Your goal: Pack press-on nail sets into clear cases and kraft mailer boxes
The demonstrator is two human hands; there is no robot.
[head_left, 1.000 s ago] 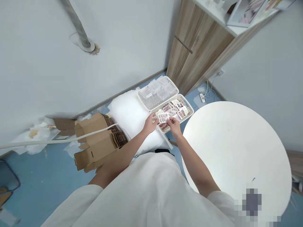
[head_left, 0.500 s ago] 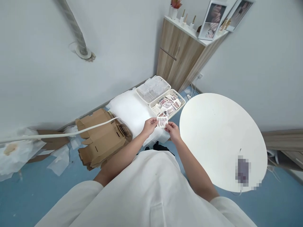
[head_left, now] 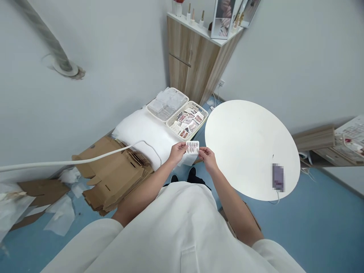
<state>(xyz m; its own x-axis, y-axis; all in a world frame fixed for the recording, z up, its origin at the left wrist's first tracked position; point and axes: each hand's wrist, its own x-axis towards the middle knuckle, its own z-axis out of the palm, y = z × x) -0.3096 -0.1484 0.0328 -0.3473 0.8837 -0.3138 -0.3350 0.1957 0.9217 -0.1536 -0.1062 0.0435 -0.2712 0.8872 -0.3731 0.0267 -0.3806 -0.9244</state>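
Both hands — left hand (head_left: 176,152), right hand (head_left: 208,158) — pinch a small white card (head_left: 192,147) of pink-red nails, fingers closed on its ends.

Glossy clear plastic on the nail card (head_left: 192,147), pinched at both ends by bare fingers (head_left: 186,146). White perforated plastic for the basket (head_left: 203,112); beside it, a tray (head_left: 150,112) of clear, shiny plastic boxes. Soft, matt white padding (head_left: 142,132) underneath. Rough brown cardboard (head_left: 113,178), flattened. Smooth matt white on the desk (head_left: 244,144). Wood-grain laminate on the cabinet (head_left: 193,64). Matt white cloth on the shirt (head_left: 176,231).
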